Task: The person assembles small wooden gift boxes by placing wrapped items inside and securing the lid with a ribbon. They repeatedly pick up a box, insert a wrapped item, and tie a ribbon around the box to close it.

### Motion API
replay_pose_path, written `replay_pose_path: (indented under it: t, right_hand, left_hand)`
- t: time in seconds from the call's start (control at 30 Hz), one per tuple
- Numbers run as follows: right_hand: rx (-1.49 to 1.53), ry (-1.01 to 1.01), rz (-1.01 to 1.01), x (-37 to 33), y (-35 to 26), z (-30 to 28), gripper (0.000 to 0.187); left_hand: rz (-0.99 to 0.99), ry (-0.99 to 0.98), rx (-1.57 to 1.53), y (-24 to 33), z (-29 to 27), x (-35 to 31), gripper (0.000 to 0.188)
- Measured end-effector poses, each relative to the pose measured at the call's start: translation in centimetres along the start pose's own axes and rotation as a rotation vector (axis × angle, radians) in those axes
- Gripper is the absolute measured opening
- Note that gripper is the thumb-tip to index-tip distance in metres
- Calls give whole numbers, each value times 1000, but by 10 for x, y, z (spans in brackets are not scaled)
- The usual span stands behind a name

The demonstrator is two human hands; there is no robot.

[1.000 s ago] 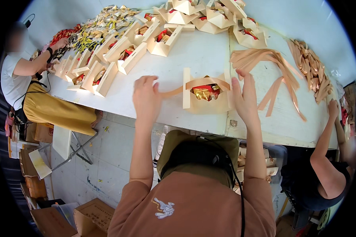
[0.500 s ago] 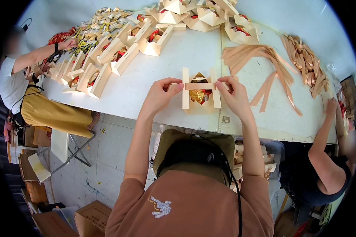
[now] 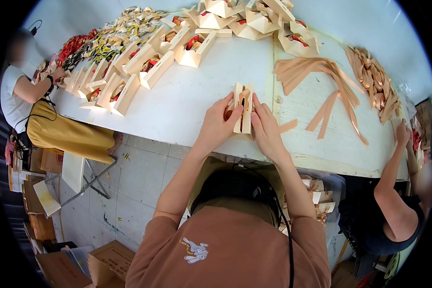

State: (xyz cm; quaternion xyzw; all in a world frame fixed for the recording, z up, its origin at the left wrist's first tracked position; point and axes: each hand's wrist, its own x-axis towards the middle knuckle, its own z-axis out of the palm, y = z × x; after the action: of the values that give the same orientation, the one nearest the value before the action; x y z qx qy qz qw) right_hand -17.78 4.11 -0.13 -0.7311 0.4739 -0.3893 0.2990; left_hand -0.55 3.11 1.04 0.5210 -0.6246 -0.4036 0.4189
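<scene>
A small cream cardboard box (image 3: 246, 126) stands on the white table in front of me, its two top flaps drawn close together with a narrow dark gap between them. My left hand (image 3: 219, 120) grips its left side, thumb against the near flap and fingers around the far part. Against the right flap presses my right hand (image 3: 266, 127), with its thumb and fingers along that side. What lies inside the box is mostly hidden. Just right of my right hand, a short tan ribbon strip (image 3: 288, 126) lies on the table.
Many open cream boxes (image 3: 153, 72) with wrapped items stand at left and back. Loose tan ribbons (image 3: 321, 79) and bundled ribbons (image 3: 372, 86) lie at right. Co-workers sit at the left (image 3: 29, 91) and right (image 3: 393, 201). A plastic bin (image 3: 335, 185) holds finished-looking boxes below the table edge.
The box's spread flaps have been brought together, covering its gold and red contents. The ribbon strip my hands held across it now lies at right. The left co-worker's arm has drawn back.
</scene>
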Motion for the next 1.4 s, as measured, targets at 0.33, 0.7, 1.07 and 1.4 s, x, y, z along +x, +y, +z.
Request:
replay_pose_path:
  t: [0.33,0.7,1.07,1.4]
  right_hand:
    - [-27,-31,-21,6,-9,-4,53]
    - [3,9,-69,-4,-1,2,56]
    - [-399,-98,-73,5,-16,0,61]
    - [-305,-110,-121,13,17,-49,44]
  left_hand:
    - [35,-70,54,5,-17,4,47]
    - [51,-67,352,21,5,2,47]
    - [81,-234,278,21,-10,9,38]
    - [-127,-229,-210,-19,-39,12,27]
